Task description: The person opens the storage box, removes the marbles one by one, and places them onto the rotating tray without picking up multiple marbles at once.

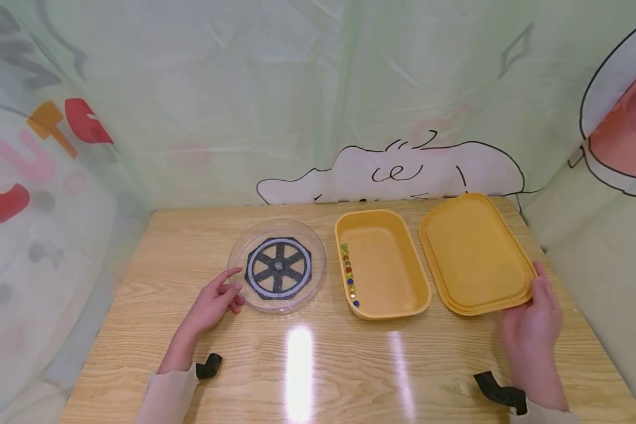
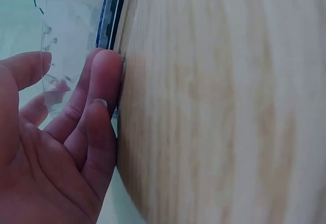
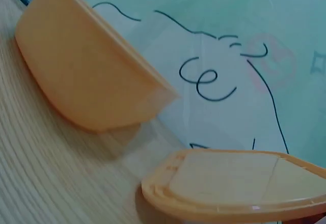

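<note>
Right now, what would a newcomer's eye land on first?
Probably the yellow-orange bin mid-table, with colored marbles lined along its left side. To its right, the right hand holds a matching lid; to its left, a clear round dish shows a dark six-spoked wheel shape.

Clear dish (image 1: 318, 266): transparent plastic by its look, smooth, glossy, small glints along the wall. Dark spoked piece (image 1: 279, 252): hard-looking; material not determinable. Bin (image 1: 389, 265): opaque moulded plastic, smooth, satin rather than shiny. Lid (image 1: 477, 253): similar plastic — smooth panel, ridged border, low sheen. Marbles (image 1: 348, 271): glassy, glossy, rounded. Table (image 1: 350, 365): wood-grain surface, smooth, finish glossy enough to throw back bright light streaks. Backdrop (image 1: 275, 106): thin sheeting, softly creased, slight sheen — cloth or plastic, cannot tell. Sleeve (image 1: 165, 396): matt cloth.
</note>
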Demonstrator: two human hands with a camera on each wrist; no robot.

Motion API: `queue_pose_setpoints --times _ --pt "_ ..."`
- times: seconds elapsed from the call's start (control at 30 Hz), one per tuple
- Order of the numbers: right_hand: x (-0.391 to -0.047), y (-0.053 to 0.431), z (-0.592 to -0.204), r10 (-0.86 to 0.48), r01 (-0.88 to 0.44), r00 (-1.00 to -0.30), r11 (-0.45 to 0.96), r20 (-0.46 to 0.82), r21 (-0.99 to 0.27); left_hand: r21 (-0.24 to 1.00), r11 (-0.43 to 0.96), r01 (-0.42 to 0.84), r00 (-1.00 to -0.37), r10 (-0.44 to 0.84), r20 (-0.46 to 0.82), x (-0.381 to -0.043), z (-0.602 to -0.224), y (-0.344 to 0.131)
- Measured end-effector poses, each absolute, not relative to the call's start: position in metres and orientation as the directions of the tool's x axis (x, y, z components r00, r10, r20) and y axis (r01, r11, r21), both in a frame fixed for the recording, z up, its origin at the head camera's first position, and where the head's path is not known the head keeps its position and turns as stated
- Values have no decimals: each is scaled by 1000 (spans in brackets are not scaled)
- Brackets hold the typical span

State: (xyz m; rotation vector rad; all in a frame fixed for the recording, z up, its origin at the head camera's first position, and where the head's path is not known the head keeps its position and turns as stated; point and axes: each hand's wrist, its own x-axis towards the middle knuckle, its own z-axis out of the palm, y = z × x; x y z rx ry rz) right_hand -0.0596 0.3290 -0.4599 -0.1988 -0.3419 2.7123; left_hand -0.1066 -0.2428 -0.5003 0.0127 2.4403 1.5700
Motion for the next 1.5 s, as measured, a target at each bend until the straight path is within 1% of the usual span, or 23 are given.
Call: queue_pose_setpoints --times 0.07,0.17,0.3,0.4,0.5,0.73,0.87,0.93,1.0,1.1,1.2,1.37,1.5 --pt "-59 335 -464 425 -371 -897 -872 -119 -318 903 414 -118 -972 138 -190 -106 -501 -243" --pt "-58 344 -470 434 -328 -885 -840 -171 -432 912 393 -117 -972 145 -186 -107 -503 -244" --pt "-55 356 -478 433 -204 -869 -754 -238 -624 929 349 -123 -969 161 -188 -108 -507 -246" --pt "-54 362 -483 449 -129 -846 -694 -287 -708 941 312 -129 -966 175 -191 -109 -512 -249" --pt "-54 365 -487 464 -79 -827 -655 -318 -751 950 284 -127 -964 188 -185 -110 -514 -251" --pt "-52 368 -487 504 -7 -796 -561 -336 -827 956 268 -120 -967 186 -174 -111 -515 -252" --pt "-53 365 -481 558 36 -752 -497 -352 -867 954 280 -108 -969 183 -164 -110 -515 -252" --pt "-54 362 -476 586 57 -731 -457 -349 -888 954 282 -101 -970 185 -158 -109 -514 -252" --pt "-54 356 -472 609 60 -725 -411 -323 -910 955 281 -98 -969 190 -155 -107 -511 -251" --pt "-60 345 -463 627 37 -739 -330 -248 -943 958 272 -95 -969 194 -152 -107 -512 -250" --pt "-68 332 -453 586 17 -795 -236 -156 -972 956 278 -91 -970 193 -149 -107 -513 -251" --pt "-85 306 -437 450 -2 -893 -44 -19 -999 953 291 -80 -971 195 -141 -107 -519 -254" --pt "-104 284 -421 300 -25 -950 191 83 -981 956 286 -70 -970 204 -132 -108 -519 -254"
